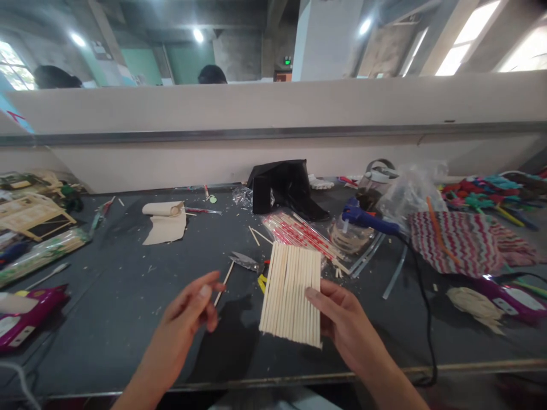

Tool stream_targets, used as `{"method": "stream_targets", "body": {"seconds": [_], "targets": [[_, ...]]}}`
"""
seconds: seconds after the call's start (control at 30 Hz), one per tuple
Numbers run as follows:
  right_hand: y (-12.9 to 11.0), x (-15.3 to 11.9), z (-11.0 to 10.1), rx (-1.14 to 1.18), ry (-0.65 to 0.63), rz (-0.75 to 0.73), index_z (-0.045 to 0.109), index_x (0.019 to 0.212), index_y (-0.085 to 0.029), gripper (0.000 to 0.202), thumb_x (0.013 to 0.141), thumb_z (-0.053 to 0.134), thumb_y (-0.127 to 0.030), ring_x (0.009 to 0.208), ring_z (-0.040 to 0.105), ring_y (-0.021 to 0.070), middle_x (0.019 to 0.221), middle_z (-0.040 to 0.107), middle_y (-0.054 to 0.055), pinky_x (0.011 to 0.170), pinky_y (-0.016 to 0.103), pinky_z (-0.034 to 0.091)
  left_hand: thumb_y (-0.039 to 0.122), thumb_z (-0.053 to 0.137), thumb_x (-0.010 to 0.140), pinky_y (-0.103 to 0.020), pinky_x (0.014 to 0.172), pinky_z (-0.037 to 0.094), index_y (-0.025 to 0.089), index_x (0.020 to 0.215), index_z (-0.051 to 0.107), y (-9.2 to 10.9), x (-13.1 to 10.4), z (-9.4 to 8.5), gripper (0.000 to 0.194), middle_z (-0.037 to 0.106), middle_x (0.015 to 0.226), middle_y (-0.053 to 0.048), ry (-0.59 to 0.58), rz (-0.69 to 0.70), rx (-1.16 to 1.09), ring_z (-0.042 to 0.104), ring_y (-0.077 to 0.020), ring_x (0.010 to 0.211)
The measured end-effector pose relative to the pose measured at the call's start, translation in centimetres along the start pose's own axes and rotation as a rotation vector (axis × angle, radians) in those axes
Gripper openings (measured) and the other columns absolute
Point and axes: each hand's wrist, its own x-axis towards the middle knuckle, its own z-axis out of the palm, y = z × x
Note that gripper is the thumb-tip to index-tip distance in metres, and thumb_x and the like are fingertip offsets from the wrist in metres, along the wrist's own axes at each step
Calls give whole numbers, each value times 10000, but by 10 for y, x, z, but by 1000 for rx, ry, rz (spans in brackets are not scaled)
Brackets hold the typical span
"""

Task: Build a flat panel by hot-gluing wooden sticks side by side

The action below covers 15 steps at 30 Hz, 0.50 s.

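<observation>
My right hand [342,313] grips the right edge of a panel of wooden sticks [290,293], thumb on its face. The pale sticks lie side by side in a flat sheet, raised and tilted above the dark table. My left hand [192,310] is to the panel's left, apart from it, fingers loosely bent and nothing visible in them. Just beyond its fingertips lies a single thin stick [228,279]. Scissors [245,262] with yellow and red on the handles rest behind the panel, which partly hides them.
Behind the panel lies a plastic pack of sticks [299,230]. A blue glue gun [367,219] trails a black cord [423,296] down the right side. Rolled beige cloth [164,219], a black bag [284,185] and striped knitting [455,242] lie farther back. A low partition [213,111] borders the table.
</observation>
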Motion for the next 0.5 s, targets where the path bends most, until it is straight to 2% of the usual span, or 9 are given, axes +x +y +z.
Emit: {"method": "stream_targets", "body": {"seconds": [0.03,0.1,0.17,0.2,0.27,0.33,0.4,0.5], "targets": [[2,0,1,-26,9,-20,729,933,-200,302,711,741,-405,529,558,119,702,683,24,495,231,441,482,539,832,-270,610,441,236,1275,495,1,-1,9,508,574,1159,-89,-108,-10,-41,509,-91,592],[5,0,2,-82,28,-68,729,916,-187,301,721,731,-417,484,501,94,648,654,13,442,200,374,493,604,781,-285,625,450,270,1364,389,1,-4,24,660,525,1236,-115,-393,-33,-72,518,-99,615],[7,0,3,-114,26,-99,723,929,-189,294,742,716,-415,480,469,81,642,636,5,424,188,322,462,668,731,-263,601,435,239,1284,484,1,-7,35,625,573,1118,-99,-605,-72,-16,509,-110,639],[8,0,2,-121,23,-108,720,935,-192,291,748,710,-414,483,458,79,642,628,2,424,187,311,444,669,732,-245,586,419,208,1163,573,1,-9,38,501,602,993,-73,-640,-91,56,498,-110,636],[8,1,1,-124,32,-120,715,941,-193,290,752,707,-412,484,441,78,636,612,-2,430,193,312,429,600,785,-212,546,372,167,870,642,0,-13,39,278,568,712,-5,-585,-116,256,461,-97,584],[6,2,-2,-117,72,-143,715,921,-185,293,744,712,-418,474,420,76,614,591,-6,426,197,313,433,510,830,-196,494,313,166,728,610,-1,-18,31,303,465,544,42,-473,-119,435,401,-83,504],[4,3,-3,-99,113,-169,714,899,-177,293,744,711,-424,468,400,71,599,573,-10,415,193,300,447,467,839,-191,457,264,178,733,603,-1,-26,12,319,406,483,64,-401,-135,534,346,-77,456],[1,6,-5,-64,160,-206,710,858,-165,286,741,714,-426,474,384,62,617,580,-7,401,182,279,510,462,821,-184,415,217,195,702,591,-3,-46,-31,360,334,439,75,-287,-203,573,288,-76,425]]}}
